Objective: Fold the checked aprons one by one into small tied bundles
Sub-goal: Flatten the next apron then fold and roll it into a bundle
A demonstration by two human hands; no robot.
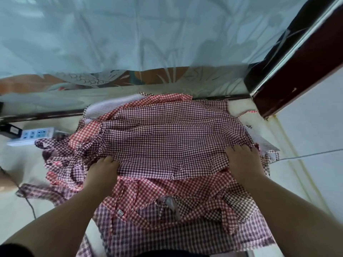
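Both arms reach forward from the lower corners, bare to above the wrist. The left forearm angles up and to the right, the right forearm up and to the left. The left hand and right hand lie palm down, well apart and roughly level. Each has its knuckles raised and fingers curled, gripping the near edge of the dark checked apron, with the fingertips hidden in the cloth.

matt woven checked apron, glossy plastic power strip
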